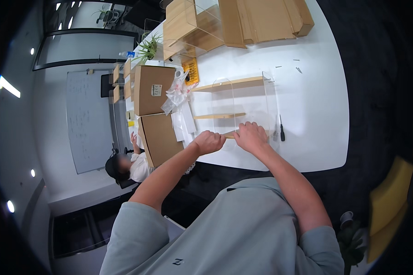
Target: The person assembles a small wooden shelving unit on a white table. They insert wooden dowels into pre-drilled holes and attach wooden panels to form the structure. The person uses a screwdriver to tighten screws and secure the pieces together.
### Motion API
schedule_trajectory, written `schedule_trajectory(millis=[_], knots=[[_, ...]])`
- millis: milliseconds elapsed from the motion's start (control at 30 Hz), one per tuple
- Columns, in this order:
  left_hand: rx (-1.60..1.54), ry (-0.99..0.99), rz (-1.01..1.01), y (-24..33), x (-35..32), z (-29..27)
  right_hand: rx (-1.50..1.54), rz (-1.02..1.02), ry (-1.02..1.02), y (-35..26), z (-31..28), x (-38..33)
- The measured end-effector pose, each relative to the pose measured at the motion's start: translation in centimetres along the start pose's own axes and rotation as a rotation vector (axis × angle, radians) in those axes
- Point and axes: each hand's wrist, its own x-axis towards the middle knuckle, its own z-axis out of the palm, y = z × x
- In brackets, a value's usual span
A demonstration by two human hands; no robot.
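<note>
A clear acrylic rack [254, 103] with thin wooden shelves [229, 84] lies on the white table [316, 105]. My left hand [209, 141] is closed around the near end of the lowest wooden shelf [230, 134]. My right hand [250, 136] grips the same shelf just to the right, beside the acrylic side panel. The two hands are almost touching. Most of that shelf is hidden under my fingers.
A black-handled screwdriver [281, 130] lies right of the rack. Two closed cardboard boxes [153, 89] and plastic bags [176, 94] sit to the left. Flat cardboard and wooden boxes [257, 18] fill the far end. Another person [124, 167] sits beyond the table's left side.
</note>
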Motion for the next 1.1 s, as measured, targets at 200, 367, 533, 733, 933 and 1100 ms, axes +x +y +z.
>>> schedule_trajectory(millis=[200, 367, 533, 733, 933, 1100], knots=[[-0.053, -0.056, 0.006, -0.4, -0.1, -1.2, 0.002, -0.008, 0.013, 0.2, 0.4, 0.1], [-0.728, -0.062, -0.72, 1.5, 0.2, -1.5, -0.005, -0.01, 0.042, 0.4, 0.4, 0.2], [-1.091, -0.079, -1.029, 2.9, 1.4, -1.2, -0.028, -0.035, 0.082, 0.4, 0.8, 0.1], [-1.14, -0.145, -1.112, 3.4, 2.2, -0.4, -0.04, -0.04, 0.073, 0.4, 0.9, 0.1], [-1.338, -0.165, -1.298, 3.7, 2.6, -0.7, -0.034, -0.031, 0.072, 0.4, 0.7, 0.2], [-1.55, -0.163, -1.396, 3.6, 2.9, -1.9, -0.024, -0.03, 0.063, 0.3, 0.6, 0.0]])
